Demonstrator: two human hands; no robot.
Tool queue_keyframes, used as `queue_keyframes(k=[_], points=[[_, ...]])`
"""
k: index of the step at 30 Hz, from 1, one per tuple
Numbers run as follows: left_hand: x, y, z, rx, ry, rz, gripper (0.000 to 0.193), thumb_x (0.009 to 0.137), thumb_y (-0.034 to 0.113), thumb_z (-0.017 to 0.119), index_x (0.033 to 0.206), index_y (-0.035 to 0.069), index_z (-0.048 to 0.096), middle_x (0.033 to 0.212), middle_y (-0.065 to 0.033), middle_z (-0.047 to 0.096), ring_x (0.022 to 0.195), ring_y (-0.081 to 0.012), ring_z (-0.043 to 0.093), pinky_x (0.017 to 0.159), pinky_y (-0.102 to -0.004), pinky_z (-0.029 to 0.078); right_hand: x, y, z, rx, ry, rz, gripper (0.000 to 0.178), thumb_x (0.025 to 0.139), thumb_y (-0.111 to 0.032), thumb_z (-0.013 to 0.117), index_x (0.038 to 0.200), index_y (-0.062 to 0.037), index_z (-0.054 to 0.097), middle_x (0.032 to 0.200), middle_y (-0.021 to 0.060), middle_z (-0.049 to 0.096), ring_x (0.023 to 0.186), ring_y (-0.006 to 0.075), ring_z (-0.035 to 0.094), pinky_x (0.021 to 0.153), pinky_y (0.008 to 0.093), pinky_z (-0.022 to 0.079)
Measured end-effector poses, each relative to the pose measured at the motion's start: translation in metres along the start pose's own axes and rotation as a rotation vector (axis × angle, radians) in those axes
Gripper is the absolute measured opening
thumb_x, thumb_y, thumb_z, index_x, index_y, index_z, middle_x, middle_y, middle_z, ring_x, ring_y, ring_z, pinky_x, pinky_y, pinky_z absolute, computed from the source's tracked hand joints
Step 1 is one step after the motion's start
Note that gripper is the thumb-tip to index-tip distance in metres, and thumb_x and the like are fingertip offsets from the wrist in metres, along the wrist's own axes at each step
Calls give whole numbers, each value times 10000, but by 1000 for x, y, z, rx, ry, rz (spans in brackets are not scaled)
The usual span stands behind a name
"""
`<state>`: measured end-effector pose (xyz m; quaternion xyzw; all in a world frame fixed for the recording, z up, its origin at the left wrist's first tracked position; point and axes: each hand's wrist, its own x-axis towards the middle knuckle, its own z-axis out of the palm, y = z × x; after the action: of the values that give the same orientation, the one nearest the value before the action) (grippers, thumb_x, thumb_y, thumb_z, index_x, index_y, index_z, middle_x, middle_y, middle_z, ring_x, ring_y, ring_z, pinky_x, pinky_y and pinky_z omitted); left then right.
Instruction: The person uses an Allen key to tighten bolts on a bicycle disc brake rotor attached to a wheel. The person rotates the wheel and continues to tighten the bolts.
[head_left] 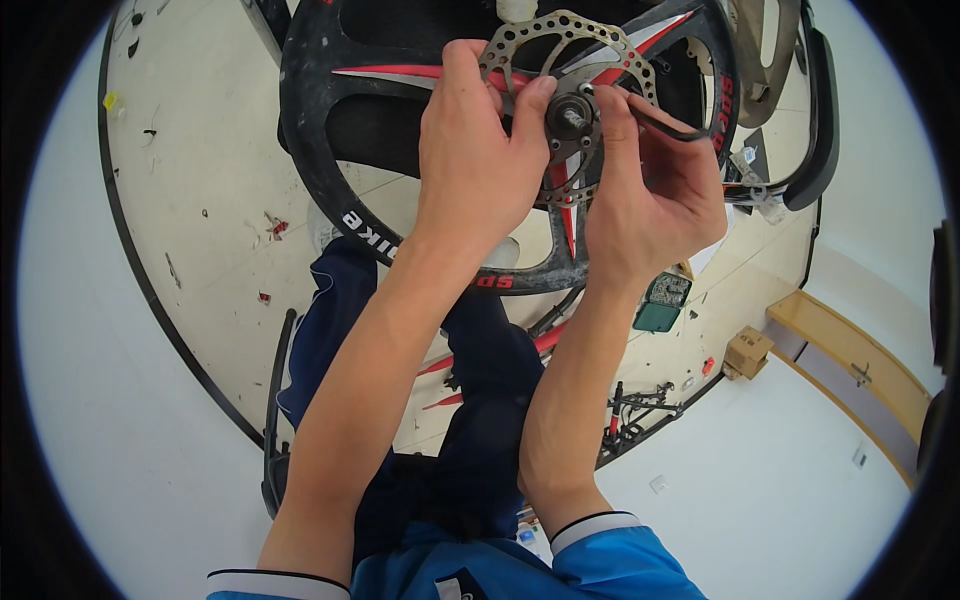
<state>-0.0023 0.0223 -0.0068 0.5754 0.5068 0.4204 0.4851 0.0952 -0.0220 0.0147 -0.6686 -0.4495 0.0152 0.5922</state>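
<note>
A black wheel (312, 140) with thick spokes and red and white markings lies in front of me. On its hub sits a drilled metal brake disc (530, 30), with the threaded axle end (574, 118) standing up in the middle. My left hand (475, 160) grips the disc's left side, its thumb resting beside the hub. In my right hand (650, 195) is a dark, thin hex key (665, 124), pinched between thumb and fingers. Its tip is by a bolt (587, 90) at the hub's upper right; my fingertips partly hide the contact.
Below the wheel are my legs in dark trousers (490, 400). A green case (662, 303) lies open on the tiled floor. Farther right are a cardboard box (748, 352) and dark bicycle parts (635, 415) along the wall. Small scraps (277, 226) dot the floor at left.
</note>
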Motion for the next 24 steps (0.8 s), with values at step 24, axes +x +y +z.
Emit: queue_keyframes(k=[24], points=[[-1, -1, 0, 30, 12, -11, 404, 937, 218, 686, 1142, -49, 463, 777, -161, 623, 789, -331, 632, 721, -439, 495, -1, -11, 2, -70, -7, 39, 127, 868, -7, 781, 968, 64, 748, 873, 105, 756, 768, 116, 695, 763, 225, 559]])
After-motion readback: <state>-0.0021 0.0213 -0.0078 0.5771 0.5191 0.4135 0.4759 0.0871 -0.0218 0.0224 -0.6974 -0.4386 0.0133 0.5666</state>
